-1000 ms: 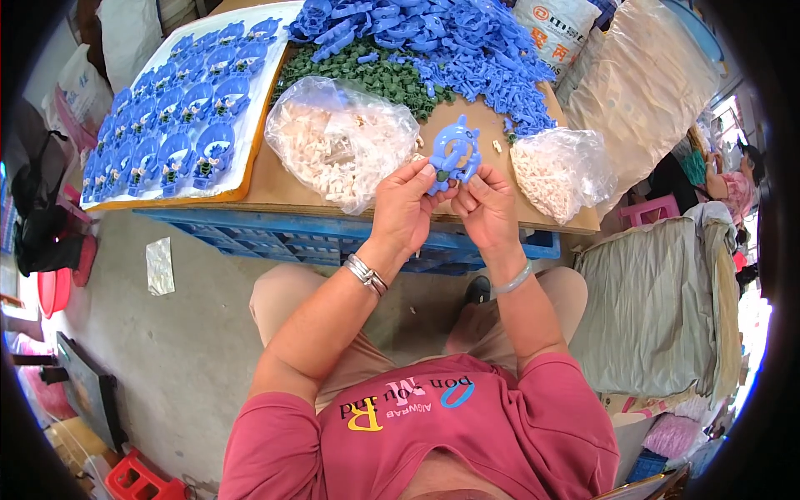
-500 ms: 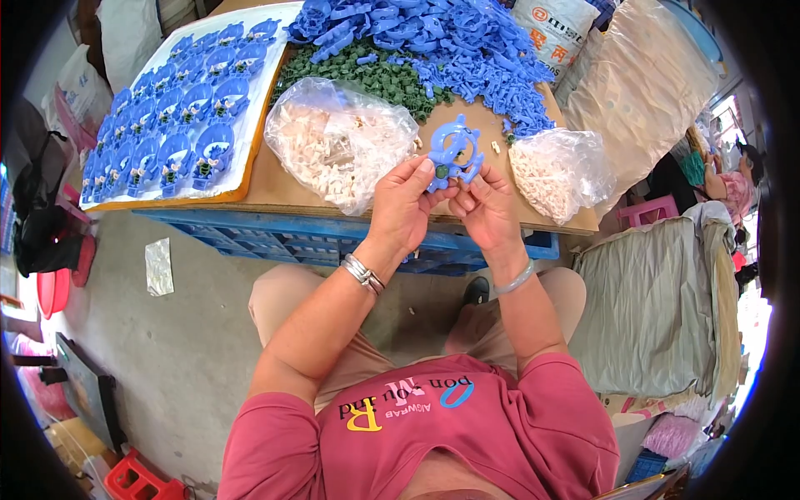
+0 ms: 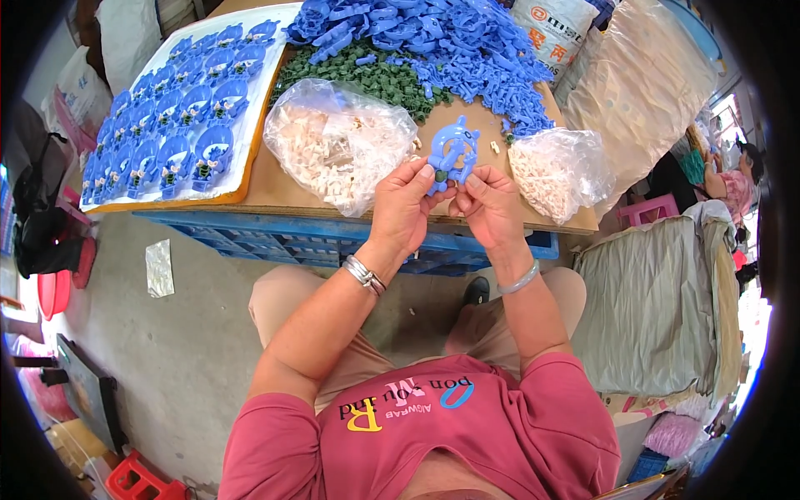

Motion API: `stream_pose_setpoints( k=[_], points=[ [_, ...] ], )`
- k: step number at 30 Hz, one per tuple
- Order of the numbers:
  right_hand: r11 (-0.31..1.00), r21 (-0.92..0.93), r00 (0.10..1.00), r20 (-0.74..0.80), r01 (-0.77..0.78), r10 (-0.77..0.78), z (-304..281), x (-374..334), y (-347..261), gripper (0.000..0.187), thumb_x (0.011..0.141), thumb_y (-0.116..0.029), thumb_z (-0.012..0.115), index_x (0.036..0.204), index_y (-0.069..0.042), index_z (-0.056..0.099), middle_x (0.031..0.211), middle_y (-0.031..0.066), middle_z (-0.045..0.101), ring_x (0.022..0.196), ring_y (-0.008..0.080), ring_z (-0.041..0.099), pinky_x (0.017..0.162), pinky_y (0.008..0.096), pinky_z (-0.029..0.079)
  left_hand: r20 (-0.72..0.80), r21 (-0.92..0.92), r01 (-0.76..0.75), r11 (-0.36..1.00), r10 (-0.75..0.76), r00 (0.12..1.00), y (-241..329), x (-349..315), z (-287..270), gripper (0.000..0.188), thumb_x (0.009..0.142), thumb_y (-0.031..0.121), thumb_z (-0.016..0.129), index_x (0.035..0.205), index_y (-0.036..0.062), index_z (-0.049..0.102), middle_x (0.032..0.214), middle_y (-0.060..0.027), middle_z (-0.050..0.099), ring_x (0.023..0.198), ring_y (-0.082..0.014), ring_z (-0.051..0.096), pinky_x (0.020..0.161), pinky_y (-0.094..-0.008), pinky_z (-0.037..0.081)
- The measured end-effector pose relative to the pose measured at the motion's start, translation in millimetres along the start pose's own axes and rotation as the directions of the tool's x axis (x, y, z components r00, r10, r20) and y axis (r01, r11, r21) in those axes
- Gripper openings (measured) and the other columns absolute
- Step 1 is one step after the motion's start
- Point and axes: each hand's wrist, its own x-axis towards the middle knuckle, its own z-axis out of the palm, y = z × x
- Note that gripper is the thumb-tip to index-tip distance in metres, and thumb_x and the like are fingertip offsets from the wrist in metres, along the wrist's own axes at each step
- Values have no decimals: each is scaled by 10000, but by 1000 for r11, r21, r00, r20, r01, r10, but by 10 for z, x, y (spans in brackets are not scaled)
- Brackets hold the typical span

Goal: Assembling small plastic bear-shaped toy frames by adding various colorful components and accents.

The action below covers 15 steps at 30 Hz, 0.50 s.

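"Cardboard-topped table (image 3: pixel 272 182): where are the hands?"
"Above its near edge. The left hand (image 3: pixel 402 202) pinches a blue animal-shaped frame (image 3: pixel 450 152); the right hand (image 3: pixel 490 208) touches its lower right, grip unclear."
"Best technique?"
"Probably brace left, press gently right."

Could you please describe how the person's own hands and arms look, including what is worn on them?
Both the left hand and right hand are without gloves. The left wrist carries stacked silver-coloured bangles; the right, one pale, greyish bangle. Short, dusky-red sleeves leave the forearms bare.
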Motion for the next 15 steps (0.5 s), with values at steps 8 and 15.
stream_pose_setpoints(
  k=[8, 15],
  points=[
    [994, -40, 995, 27, 100, -99, -27, 6, 87, 76, 821, -45, 544, 837, 27, 523, 730, 104, 574, 602, 163, 555, 578, 345, 512, -1, 50, -30, 998, 30, 1000, 20, -27, 24, 191, 842, 29, 498, 1012, -43, 545, 890, -89, 586, 743, -155, 586, 665, -272, 516],
    [998, -57, 1000, -17, 12, -13, -6, -13, 50, 76, 823, -53, 547, 810, 14, 515, 733, 100, 579, 606, 180, 584, 612, 385, 530, -22, 120, -95, 988, 98, 995, -24, -12, -10, 193, 842, 21, 489, 1011, -43, 558, 886, -71, 583, 739, -133, 578, 655, -259, 506]
  ],
)
